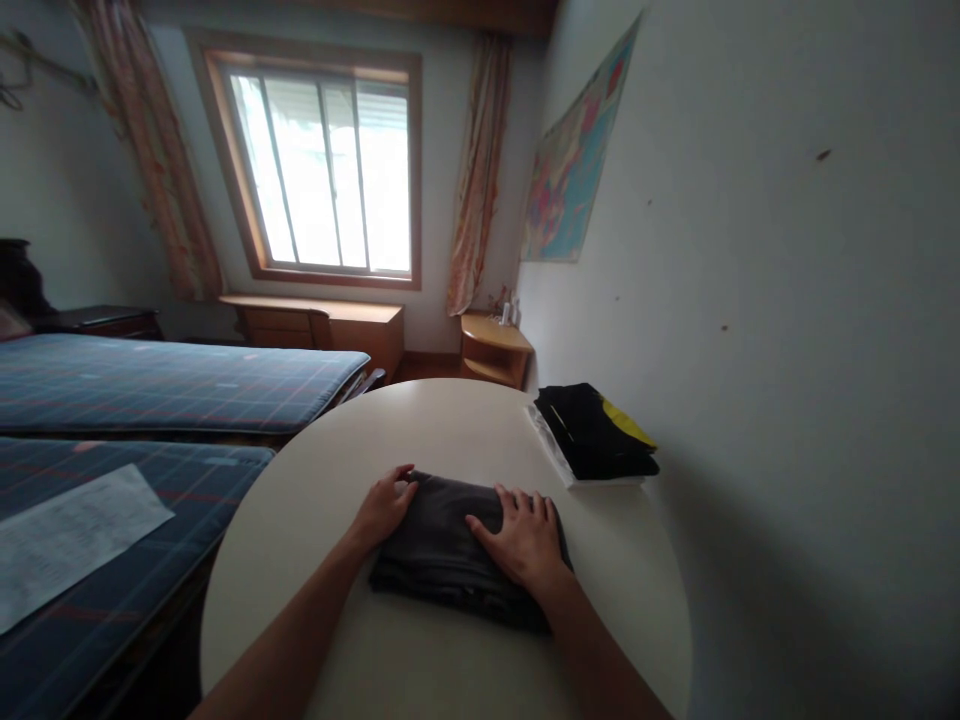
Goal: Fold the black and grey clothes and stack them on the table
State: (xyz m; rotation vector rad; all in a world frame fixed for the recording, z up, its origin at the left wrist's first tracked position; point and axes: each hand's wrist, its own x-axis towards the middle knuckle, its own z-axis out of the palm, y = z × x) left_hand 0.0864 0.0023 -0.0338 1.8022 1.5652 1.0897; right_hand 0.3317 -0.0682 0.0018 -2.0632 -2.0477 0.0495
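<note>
A dark grey folded garment [450, 545] lies flat on the white round table [300, 560] in front of me, its layers showing along the near edge. At its far left corner, my left hand [384, 510] has thumb and fingers closed on the cloth's edge. My right hand [525, 535] rests palm down on the garment's right part, fingers spread over the fabric. What kind of garment it is cannot be made out.
Black and yellow folded clothing [596, 430] lies on a white item at the table's right, by the wall. To the left are beds with plaid mattresses [187, 385] and a paper sheet [75, 535]. A corner shelf [495, 335] and a wooden desk [360, 315] stand beyond.
</note>
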